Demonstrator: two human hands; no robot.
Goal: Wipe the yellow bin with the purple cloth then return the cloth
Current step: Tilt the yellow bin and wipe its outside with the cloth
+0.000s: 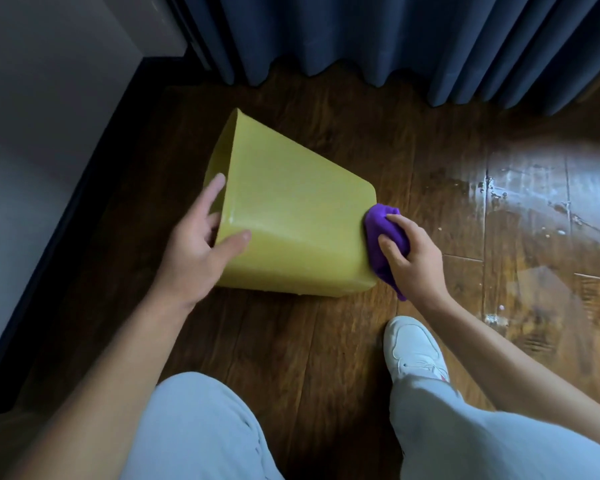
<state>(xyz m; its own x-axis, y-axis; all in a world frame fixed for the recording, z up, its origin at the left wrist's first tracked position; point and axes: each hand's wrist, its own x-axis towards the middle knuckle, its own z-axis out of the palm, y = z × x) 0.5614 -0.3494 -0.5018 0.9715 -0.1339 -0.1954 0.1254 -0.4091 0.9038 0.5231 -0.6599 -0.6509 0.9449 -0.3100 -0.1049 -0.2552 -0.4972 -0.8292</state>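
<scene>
The yellow bin [291, 216] lies on its side on the dark wooden floor, its wide open end to the left and its base to the right. My left hand [196, 245] grips the rim at the open end, thumb on the outer wall and fingers at the edge. My right hand [413, 254] is closed around the bunched purple cloth [383, 233] and presses it against the bin's base at the right end. A tail of the cloth hangs down below my wrist.
Blue curtains [395, 36] hang along the back. A grey wall with dark skirting [84, 188] runs down the left. Wet, shiny floorboards [534, 209] lie to the right. My white shoe [414, 348] and light trouser legs [201, 431] fill the foreground.
</scene>
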